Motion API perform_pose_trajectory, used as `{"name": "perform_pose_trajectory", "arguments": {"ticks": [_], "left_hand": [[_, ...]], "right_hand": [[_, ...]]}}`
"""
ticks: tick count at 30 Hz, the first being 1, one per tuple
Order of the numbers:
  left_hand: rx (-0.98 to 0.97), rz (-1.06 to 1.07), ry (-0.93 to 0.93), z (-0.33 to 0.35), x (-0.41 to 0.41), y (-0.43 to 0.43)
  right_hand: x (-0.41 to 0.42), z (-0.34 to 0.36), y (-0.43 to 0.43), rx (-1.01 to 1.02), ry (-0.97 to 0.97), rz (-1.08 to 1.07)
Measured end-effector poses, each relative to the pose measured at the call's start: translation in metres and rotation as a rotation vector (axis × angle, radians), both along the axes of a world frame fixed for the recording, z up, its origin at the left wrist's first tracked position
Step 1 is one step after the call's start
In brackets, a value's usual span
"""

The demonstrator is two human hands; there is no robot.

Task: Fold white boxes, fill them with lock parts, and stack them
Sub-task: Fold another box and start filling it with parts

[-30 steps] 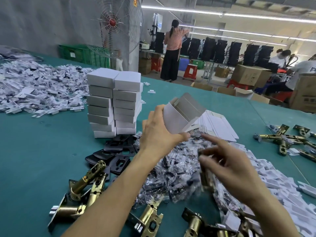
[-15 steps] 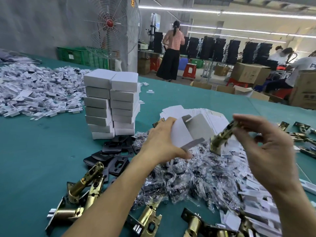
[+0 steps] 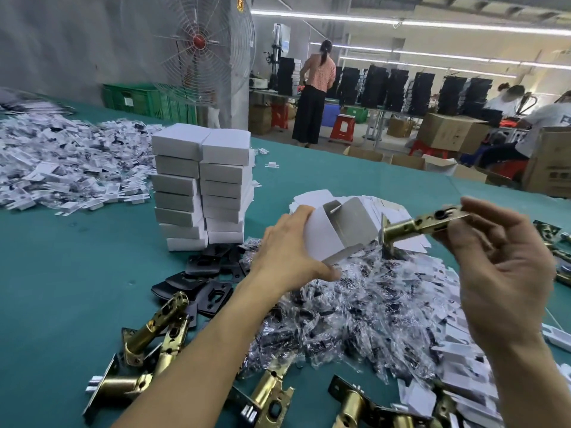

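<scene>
My left hand (image 3: 289, 257) grips an open white box (image 3: 340, 233) with its flaps up, held above the green table (image 3: 61, 288). To its right my right hand (image 3: 506, 273) pinches a brass latch bolt (image 3: 423, 225) by one end, its faceplate end just beside the box's open mouth. Two stacks of closed white boxes (image 3: 202, 186) stand side by side behind my left hand. Flat unfolded box blanks (image 3: 386, 208) lie fanned behind the held box.
A heap of small clear plastic bags (image 3: 355, 304) lies under my hands. Black strike plates (image 3: 204, 279) and loose brass latches (image 3: 148, 341) lie at the front left, more latches (image 3: 355, 406) along the front. White packets (image 3: 61, 168) cover the far left. A fan (image 3: 197, 47) stands behind.
My right hand has lifted a brass latch out of the pile and brought it up to the mouth of the box. My left hand has lowered and turned the box.
</scene>
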State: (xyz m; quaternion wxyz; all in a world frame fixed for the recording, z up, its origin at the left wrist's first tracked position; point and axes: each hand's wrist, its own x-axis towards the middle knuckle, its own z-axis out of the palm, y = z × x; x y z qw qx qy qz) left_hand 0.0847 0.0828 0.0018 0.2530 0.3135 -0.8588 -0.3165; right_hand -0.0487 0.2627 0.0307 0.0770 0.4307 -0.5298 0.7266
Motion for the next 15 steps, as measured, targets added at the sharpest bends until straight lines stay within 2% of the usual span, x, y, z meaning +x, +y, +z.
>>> {"name": "perform_pose_trajectory", "arguments": {"ticks": [4,9,15], "left_hand": [[-0.046,-0.064,-0.046,0.0,-0.002,0.004],[-0.018,-0.169,0.011,0.002,-0.004,0.01],[-0.001,-0.218,0.075,0.005,-0.003,0.012]], "right_hand": [[0.005,0.001,-0.004,-0.063,0.088,-0.003],[0.013,-0.004,-0.013,0.119,0.266,-0.004],[0.019,-0.003,-0.013,0.188,0.177,0.052]]}}
